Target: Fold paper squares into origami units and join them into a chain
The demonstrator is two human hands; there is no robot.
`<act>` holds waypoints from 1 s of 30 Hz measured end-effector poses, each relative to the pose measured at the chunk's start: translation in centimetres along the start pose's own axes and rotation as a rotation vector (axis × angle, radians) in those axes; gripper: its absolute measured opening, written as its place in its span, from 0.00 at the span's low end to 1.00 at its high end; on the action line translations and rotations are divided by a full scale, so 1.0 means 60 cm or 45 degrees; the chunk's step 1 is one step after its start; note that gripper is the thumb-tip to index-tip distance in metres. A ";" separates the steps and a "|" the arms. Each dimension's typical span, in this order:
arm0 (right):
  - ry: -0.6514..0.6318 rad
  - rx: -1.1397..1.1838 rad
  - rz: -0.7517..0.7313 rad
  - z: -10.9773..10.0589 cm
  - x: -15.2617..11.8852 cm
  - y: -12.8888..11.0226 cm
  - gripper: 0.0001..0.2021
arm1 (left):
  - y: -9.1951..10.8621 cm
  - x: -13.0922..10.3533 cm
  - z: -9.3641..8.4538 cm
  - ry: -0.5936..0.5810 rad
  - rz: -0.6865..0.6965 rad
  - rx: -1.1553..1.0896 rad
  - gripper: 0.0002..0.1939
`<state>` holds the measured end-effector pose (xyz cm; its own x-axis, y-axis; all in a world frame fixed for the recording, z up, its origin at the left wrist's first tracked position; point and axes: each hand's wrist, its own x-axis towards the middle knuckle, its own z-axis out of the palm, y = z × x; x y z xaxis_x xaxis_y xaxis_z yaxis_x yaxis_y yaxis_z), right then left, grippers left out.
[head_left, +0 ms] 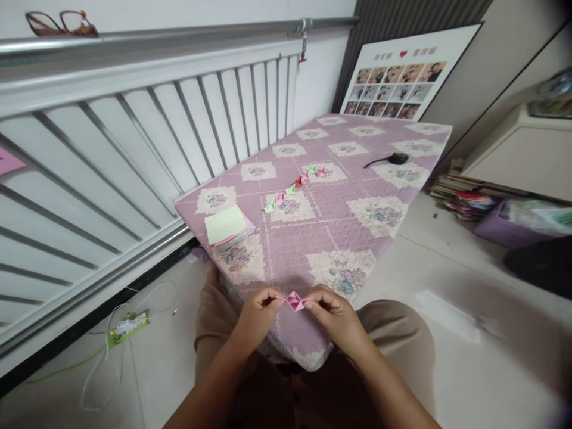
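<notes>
A small pink folded paper boat (294, 301) is held up over the near end of the table, its middle spread into a diamond shape. My left hand (261, 310) pinches its left tip between thumb and fingers. On the other side my right hand (333, 313) pinches the right tip the same way. Further up the cloth lies a slanting row of small folded paper pieces (291, 189) in green, pink and red. To the left of my hands sits a stack of paper sheets (226, 225), light green on top with pink below.
The table's flowered purple cloth (322, 238) reaches down between my knees. A black object with a cord (397, 158) lies at its far right. A white radiator (147, 131) runs along the left, with glasses (62, 24) on its pipe. A power strip (129, 326) lies on the floor.
</notes>
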<state>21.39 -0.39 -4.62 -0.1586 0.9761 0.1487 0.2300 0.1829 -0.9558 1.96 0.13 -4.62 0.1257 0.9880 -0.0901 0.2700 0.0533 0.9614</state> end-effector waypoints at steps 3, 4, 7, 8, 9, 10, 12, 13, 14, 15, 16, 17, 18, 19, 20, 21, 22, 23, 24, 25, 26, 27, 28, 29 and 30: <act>0.052 0.148 0.107 0.003 0.000 -0.001 0.10 | 0.002 -0.003 0.006 0.062 -0.028 -0.107 0.06; 0.060 0.186 0.133 0.006 0.000 -0.001 0.10 | 0.002 -0.004 0.009 0.084 -0.033 -0.125 0.05; 0.106 0.254 0.163 0.018 -0.004 0.002 0.11 | -0.002 -0.009 0.020 0.161 -0.049 -0.153 0.05; 0.129 0.271 0.165 0.023 -0.005 0.003 0.11 | -0.005 -0.011 0.025 0.182 -0.059 -0.166 0.05; 0.156 0.295 0.170 0.029 -0.006 0.004 0.11 | -0.007 -0.013 0.031 0.200 -0.068 -0.196 0.05; 0.188 0.334 0.181 0.034 -0.008 0.005 0.10 | -0.010 -0.014 0.036 0.213 -0.072 -0.242 0.06; 0.246 0.430 0.208 0.043 -0.009 0.008 0.10 | -0.016 -0.016 0.045 0.234 -0.066 -0.357 0.07; 0.261 0.456 0.217 0.046 -0.009 0.010 0.10 | -0.019 -0.015 0.047 0.242 -0.061 -0.391 0.07; 0.254 0.448 0.219 0.047 -0.008 0.012 0.10 | -0.021 -0.014 0.047 0.242 -0.057 -0.388 0.07; 0.229 0.401 0.212 0.045 -0.007 0.014 0.10 | -0.023 -0.013 0.044 0.235 -0.059 -0.340 0.07; 0.189 0.320 0.194 0.042 -0.006 0.017 0.11 | -0.024 -0.011 0.040 0.222 -0.065 -0.253 0.06; 0.136 0.218 0.172 0.037 -0.004 0.020 0.11 | -0.026 -0.009 0.034 0.202 -0.062 -0.138 0.05; 0.080 0.107 0.150 0.032 -0.004 0.025 0.11 | -0.027 -0.007 0.027 0.172 -0.040 -0.003 0.04; 0.034 -0.001 0.129 0.026 -0.004 0.030 0.10 | -0.029 -0.006 0.022 0.138 0.005 0.139 0.03; 0.006 -0.100 0.109 0.020 -0.005 0.036 0.09 | -0.030 -0.006 0.017 0.107 0.063 0.280 0.04; -0.002 -0.186 0.089 0.015 -0.006 0.041 0.08 | -0.033 -0.006 0.013 0.076 0.121 0.418 0.05; 0.007 -0.262 0.068 0.011 -0.007 0.046 0.07 | -0.035 -0.006 0.011 0.044 0.165 0.544 0.06; 0.029 -0.326 0.042 0.008 -0.008 0.050 0.08 | -0.037 -0.008 0.011 0.016 0.187 0.654 0.07; 0.054 -0.380 0.009 0.005 -0.009 0.052 0.08 | -0.040 -0.009 0.011 -0.006 0.186 0.739 0.07; 0.067 -0.428 -0.032 0.004 -0.010 0.051 0.08 | -0.042 -0.010 0.012 -0.023 0.174 0.798 0.07; 0.062 -0.477 -0.081 0.004 -0.010 0.049 0.08 | -0.045 -0.012 0.013 -0.038 0.160 0.833 0.07; 0.046 -0.526 -0.135 0.005 -0.009 0.045 0.07 | -0.047 -0.013 0.014 -0.048 0.150 0.847 0.08; 0.020 -0.577 -0.188 0.007 -0.008 0.039 0.06 | -0.049 -0.014 0.014 -0.051 0.146 0.843 0.10; -0.011 -0.629 -0.238 0.010 -0.006 0.033 0.06 | -0.051 -0.015 0.014 -0.043 0.148 0.827 0.12; -0.041 -0.682 -0.279 0.014 -0.005 0.028 0.05 | -0.052 -0.016 0.014 -0.024 0.153 0.802 0.15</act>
<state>21.02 -0.45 -6.46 -0.2847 0.9061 0.3130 0.6408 0.4227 -0.6409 1.78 -1.08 -7.73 0.2056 0.9786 -0.0013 0.7615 -0.1592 0.6283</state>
